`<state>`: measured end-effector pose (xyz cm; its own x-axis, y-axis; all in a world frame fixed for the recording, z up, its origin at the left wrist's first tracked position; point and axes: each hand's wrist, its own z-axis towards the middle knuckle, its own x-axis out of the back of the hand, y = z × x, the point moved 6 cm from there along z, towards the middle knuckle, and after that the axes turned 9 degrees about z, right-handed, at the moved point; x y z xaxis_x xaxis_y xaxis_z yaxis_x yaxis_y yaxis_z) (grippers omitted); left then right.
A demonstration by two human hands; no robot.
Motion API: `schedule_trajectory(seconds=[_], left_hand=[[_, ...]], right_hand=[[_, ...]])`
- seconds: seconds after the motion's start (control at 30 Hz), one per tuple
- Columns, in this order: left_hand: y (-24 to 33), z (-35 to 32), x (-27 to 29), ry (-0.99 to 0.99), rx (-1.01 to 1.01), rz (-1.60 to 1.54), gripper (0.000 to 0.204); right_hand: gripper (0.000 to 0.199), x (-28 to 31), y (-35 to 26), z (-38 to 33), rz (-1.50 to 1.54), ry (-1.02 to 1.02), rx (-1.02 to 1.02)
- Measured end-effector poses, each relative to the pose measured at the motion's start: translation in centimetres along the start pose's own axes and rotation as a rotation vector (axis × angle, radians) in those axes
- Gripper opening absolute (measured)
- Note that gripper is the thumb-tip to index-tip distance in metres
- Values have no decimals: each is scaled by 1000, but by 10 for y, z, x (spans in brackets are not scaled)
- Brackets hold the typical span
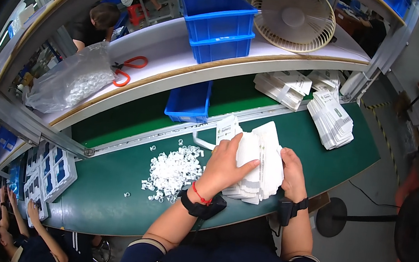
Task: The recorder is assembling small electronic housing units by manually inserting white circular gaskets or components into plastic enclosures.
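Currently a thick stack of white cards [264, 163] is being held btwn L hand [225, 162] & R hand [293, 172], nr the bench's [97, 206] front edge, right of centre; can't tell if it's also resting on the bench. L hand is gripping the left side, thumb lying over the cards; R hand is cupping the right side, fingertips partly hidden. Loose white parts [174, 171] are lying in a heap just left of the L hand, approx. midway btwn front & rear edges. A blue bin [188, 101] is sitting by the rear edge, behind the heap. Card bundles [330, 121] are lying toward the rear right corner. Pale trays [67, 183] w/ dark inserts are lying at the left end. On the shelf [163, 44] above, scissors [119, 67] are lying beside a clear bag [74, 80], & a fan [293, 17] is standing nr 2 stacked blue tubs [221, 28].
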<state>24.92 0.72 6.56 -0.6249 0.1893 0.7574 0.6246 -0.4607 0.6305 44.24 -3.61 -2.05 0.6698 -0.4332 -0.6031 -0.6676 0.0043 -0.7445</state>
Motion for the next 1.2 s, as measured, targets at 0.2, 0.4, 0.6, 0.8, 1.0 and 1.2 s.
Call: schedule_trajectory(seconds=[0.2, 0.4, 0.6, 0.8, 1.0, 1.2], left_hand=[[13, -13, 7, -38, -30, 135, 99], [16, -14, 13, -96, 43, 196, 124], [11, -18, 15, -142, 135, 426, 113], [14, -33, 13, -160, 222, 505, 105], [12, -29, 1, -198, 210, 495, 103], [14, -19, 18, -78, 122, 537, 97]], right_hand=[[11, -29, 10, -34, 73, -129, 53], [5, -55, 6, -51, -38, -244, 165], [3, -50, 23, -45, -268, -364, 283], [10, 24, -19, -44, -57, -56, 341], [16, 167, -106, -85, 60, 232, 697], [19, 304, -158, -169, -237, 1051, 1084]])
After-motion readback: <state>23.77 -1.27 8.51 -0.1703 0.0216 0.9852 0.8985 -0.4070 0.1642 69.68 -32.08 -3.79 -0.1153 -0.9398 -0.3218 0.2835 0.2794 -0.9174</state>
